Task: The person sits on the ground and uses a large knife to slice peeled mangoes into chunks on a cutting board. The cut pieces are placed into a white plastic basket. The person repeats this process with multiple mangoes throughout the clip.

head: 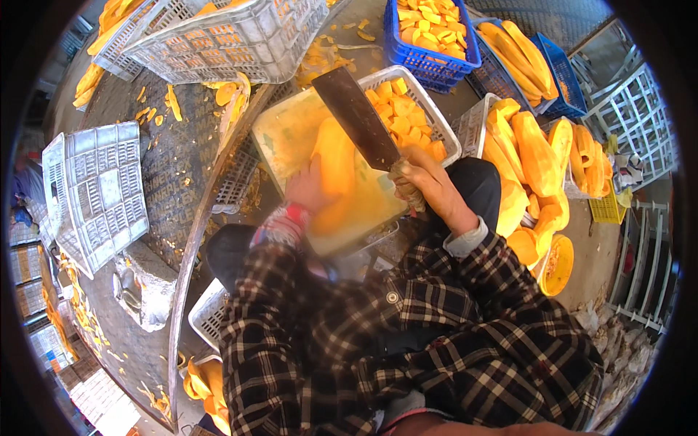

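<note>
My right hand (428,182) is closed round the cloth-wrapped handle of a cleaver (357,117), whose broad dark blade is raised above the cutting board and points up and left. A long, peeled orange squash (335,158) lies on the yellowish cutting board (283,128) in front of me. My left hand (306,188) rests against its left side, fingers blurred; whether it grips or only presses cannot be told. Just beyond the board, a white plastic crate (450,136) holds cut orange chunks (403,114). The near end of the squash is blurred.
A blue crate (428,64) of chunks stands beyond. Peeled squashes (537,152) fill crates at the right, beside a yellow bucket (559,264). A large grey crate (218,49) stands upper left, another (101,196) lies left. A long wooden strip (204,210) runs along my left; peelings litter the ground.
</note>
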`<state>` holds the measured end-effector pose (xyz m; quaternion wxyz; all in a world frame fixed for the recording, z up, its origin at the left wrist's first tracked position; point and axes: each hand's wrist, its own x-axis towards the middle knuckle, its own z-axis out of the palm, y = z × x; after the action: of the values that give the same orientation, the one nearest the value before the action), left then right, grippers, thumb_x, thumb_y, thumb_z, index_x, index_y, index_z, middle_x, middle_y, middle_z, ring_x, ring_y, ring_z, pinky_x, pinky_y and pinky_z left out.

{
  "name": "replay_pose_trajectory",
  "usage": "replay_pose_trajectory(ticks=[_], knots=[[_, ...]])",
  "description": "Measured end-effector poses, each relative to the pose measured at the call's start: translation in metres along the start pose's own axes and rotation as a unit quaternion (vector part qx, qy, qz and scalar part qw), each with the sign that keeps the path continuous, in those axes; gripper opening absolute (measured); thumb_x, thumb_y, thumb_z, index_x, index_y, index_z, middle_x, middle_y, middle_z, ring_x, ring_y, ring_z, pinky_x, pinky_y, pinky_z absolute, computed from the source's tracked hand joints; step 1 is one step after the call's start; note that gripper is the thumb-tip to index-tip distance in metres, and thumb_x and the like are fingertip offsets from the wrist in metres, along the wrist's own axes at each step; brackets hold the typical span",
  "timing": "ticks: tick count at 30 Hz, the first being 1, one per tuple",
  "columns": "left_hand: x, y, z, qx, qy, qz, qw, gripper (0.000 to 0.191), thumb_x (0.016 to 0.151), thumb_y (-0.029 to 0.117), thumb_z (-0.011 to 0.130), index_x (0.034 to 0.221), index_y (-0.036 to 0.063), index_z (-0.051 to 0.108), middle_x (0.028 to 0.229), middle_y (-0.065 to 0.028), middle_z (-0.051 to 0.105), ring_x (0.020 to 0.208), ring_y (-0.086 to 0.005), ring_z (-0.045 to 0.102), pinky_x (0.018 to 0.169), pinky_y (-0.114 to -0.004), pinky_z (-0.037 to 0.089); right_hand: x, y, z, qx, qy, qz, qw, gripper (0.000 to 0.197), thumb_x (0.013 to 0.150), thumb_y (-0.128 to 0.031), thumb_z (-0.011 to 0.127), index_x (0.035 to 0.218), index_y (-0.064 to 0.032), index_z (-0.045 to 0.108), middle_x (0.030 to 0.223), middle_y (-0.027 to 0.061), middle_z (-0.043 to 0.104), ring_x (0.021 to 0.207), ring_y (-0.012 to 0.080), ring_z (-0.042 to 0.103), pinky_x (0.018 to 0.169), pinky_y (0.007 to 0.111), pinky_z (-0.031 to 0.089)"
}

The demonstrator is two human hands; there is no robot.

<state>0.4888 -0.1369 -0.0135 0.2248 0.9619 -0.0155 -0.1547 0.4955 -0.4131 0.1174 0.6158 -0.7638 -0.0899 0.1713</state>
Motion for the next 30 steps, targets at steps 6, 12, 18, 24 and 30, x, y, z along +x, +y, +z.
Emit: replay_pose_trajectory(ticks=[6,12,18,24,30], knots=[[0.012,0.028,-0.006,0.144,0.039,-0.021,0.989,0.118,0.071,0.053,0.087,0.162,0.0063,0.027,0.161,-0.0219,0.037,0.143,-0.0416,0.044,0.114,-0.059,0.038,0.014,0.023,-0.002,-0.314,0.038,-0.080,0.945,0.028,0.093,-0.030,0.066,0.113,-0.0104,0.064,0.092,0.0232,0.070,0.085,0.0430,0.068,0.074,0.050,0.054],[0.009,0.056,0.020,0.127,0.048,-0.082,0.987,0.121,0.071,0.051,0.088,0.163,0.0033,0.024,0.163,-0.0196,0.033,0.150,-0.0375,0.033,0.118,-0.055,0.034,0.006,0.056,-0.008,-0.369,0.048,-0.101,0.923,0.031,0.095,-0.027,0.063,0.115,-0.0029,0.061,0.086,0.0264,0.067,0.086,0.0447,0.068,0.076,0.053,0.054],[-0.002,0.012,0.008,0.177,0.091,-0.018,0.980,0.103,0.076,0.053,0.084,0.156,0.0061,0.038,0.155,-0.0165,0.045,0.143,-0.0368,0.042,0.115,-0.053,0.036,0.005,0.052,0.000,-0.353,0.008,-0.055,0.934,0.028,0.096,-0.026,0.060,0.113,-0.0024,0.059,0.089,0.0263,0.069,0.085,0.0473,0.069,0.076,0.058,0.053],[-0.005,0.016,0.027,0.088,0.212,-0.136,0.964,0.074,0.085,0.060,0.075,0.132,0.0051,0.059,0.132,-0.0159,0.064,0.129,-0.0383,0.053,0.108,-0.055,0.039,-0.006,0.052,0.045,-0.379,0.030,-0.023,0.924,0.028,0.096,-0.021,0.061,0.116,-0.0038,0.055,0.092,0.0230,0.069,0.086,0.0433,0.070,0.072,0.053,0.056],[0.011,0.020,0.033,0.061,0.205,-0.198,0.957,0.072,0.085,0.067,0.072,0.119,0.0040,0.062,0.123,-0.0157,0.065,0.123,-0.0373,0.055,0.102,-0.055,0.042,-0.015,0.043,0.057,-0.481,-0.024,-0.114,0.869,0.031,0.092,-0.015,0.060,0.122,-0.0075,0.055,0.085,0.0183,0.064,0.079,0.0376,0.070,0.068,0.046,0.057]])
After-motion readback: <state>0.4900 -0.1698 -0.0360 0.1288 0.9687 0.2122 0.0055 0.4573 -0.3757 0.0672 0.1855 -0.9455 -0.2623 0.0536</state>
